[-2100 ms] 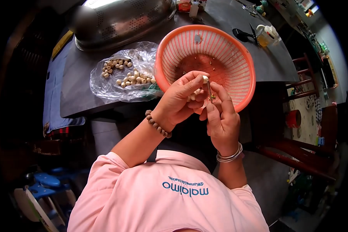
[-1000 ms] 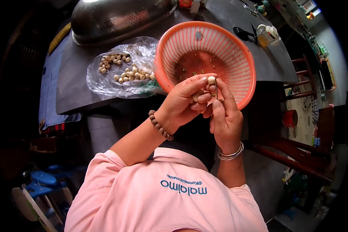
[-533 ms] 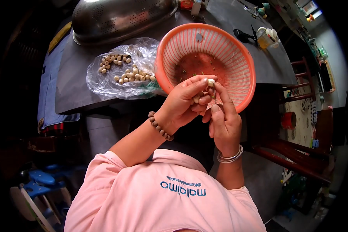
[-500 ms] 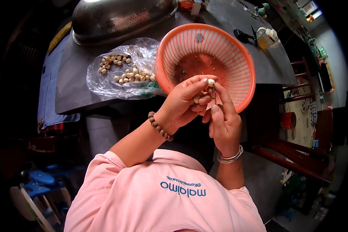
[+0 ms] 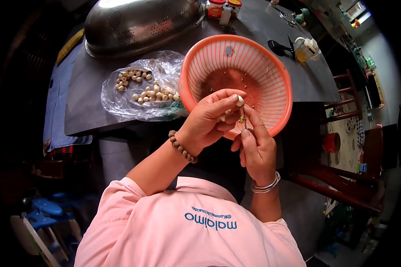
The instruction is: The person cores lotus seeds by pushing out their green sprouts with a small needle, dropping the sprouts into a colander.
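Between the thumb and index finger of my left hand [image 5: 209, 113] is a pale round lotus seed [image 5: 240, 101], with more pale seeds tucked under the curled fingers. My right hand [image 5: 257, 149] pinches a thin metal pick [image 5: 244, 120], pointed up at the held seed. A small yellow-green bit [image 5: 241, 119] shows beside the pick. Both hands are over the near rim of an orange plastic basket [image 5: 288, 89], which has small scraps on its bottom. Left of it, a clear plastic bag [image 5: 113, 104] lies spread under two groups of lotus seeds [image 5: 153, 94].
A large perforated metal colander [image 5: 142, 26] lies upside down at the table's back left. Red-lidded jars [image 5: 214, 9] stand behind the basket. A pitcher of yellowish liquid [image 5: 304, 51] is at the right, near a black object [image 5: 278, 47]. A wooden chair [image 5: 338, 182] stands right.
The view has shifted slightly, so the table things appear lower. My hands stay together over the basket rim; the held seed has turned a little, and the yellow-green bit now shows by the pick.
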The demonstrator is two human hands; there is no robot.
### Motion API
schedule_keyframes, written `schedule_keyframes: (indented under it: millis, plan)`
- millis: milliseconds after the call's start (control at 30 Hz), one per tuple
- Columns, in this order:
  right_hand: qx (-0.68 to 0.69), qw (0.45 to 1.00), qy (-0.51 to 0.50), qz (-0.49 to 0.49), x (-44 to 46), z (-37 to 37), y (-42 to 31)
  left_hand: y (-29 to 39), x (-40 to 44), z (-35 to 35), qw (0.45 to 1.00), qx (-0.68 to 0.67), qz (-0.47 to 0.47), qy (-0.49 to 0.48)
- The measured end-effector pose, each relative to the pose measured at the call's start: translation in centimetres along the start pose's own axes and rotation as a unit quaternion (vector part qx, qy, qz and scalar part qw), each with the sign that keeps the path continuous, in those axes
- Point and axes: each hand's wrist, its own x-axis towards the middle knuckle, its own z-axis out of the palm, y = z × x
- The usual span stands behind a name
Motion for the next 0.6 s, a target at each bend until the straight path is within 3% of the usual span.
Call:
schedule_keyframes:
  millis: [367, 600]
  plan:
    - [0.029, 0.998, -0.035, 0.049, -0.21, -0.31, -0.11, 0.02, -0.01, 0.08, 0.998, 0.062, 0.008, -0.008]
    - [0.159, 0.981, -0.058, 0.098, -0.72, -0.55, -0.47, 0.58, -0.37, 0.5, 0.99, 0.138, 0.022, -0.028]
